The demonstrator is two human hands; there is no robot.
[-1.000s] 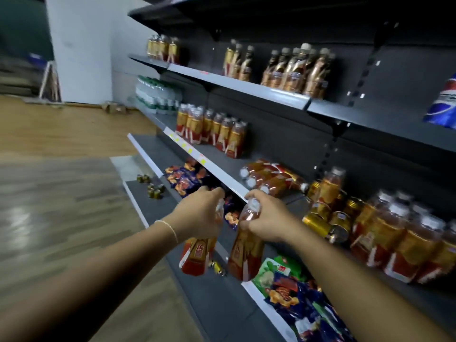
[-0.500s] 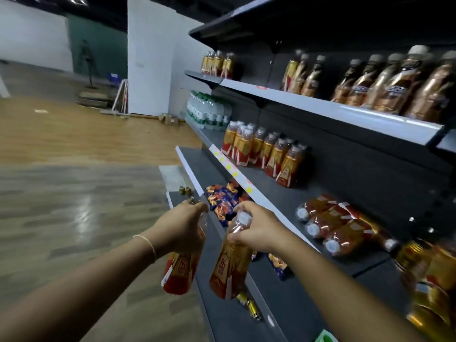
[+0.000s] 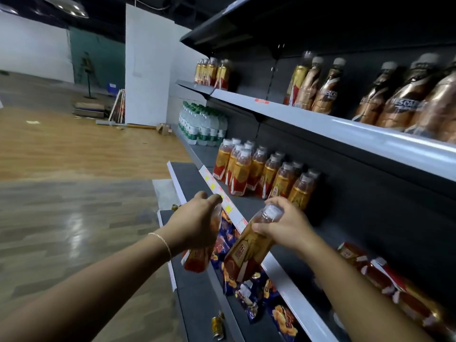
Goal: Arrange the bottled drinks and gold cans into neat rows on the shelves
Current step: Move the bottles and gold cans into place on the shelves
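Note:
My left hand [image 3: 195, 225] grips an orange tea bottle [image 3: 197, 259] by its top; the bottle hangs below the hand. My right hand [image 3: 283, 224] holds a second orange tea bottle [image 3: 244, 253] by the neck, tilted, its white cap up. Both bottles hang in front of the middle shelf's edge [image 3: 229, 208]. A standing group of the same bottles [image 3: 261, 171] fills that shelf just beyond my hands. More of these bottles lie on their sides [image 3: 370, 270] at the right. A small gold can [image 3: 218, 327] lies on the bottom shelf.
Brown coffee bottles [image 3: 394, 99] line the upper shelf [image 3: 320, 124]. Green-capped water bottles [image 3: 202, 122] stand at the far end of the middle shelf. Blue snack bags [image 3: 259, 290] lie on the lower shelf. Wooden floor [image 3: 74, 193] stretches to the left.
The view has swung left along the shelves. Both hands, still holding their bottles, have moved up and closer to the standing group on the middle shelf.

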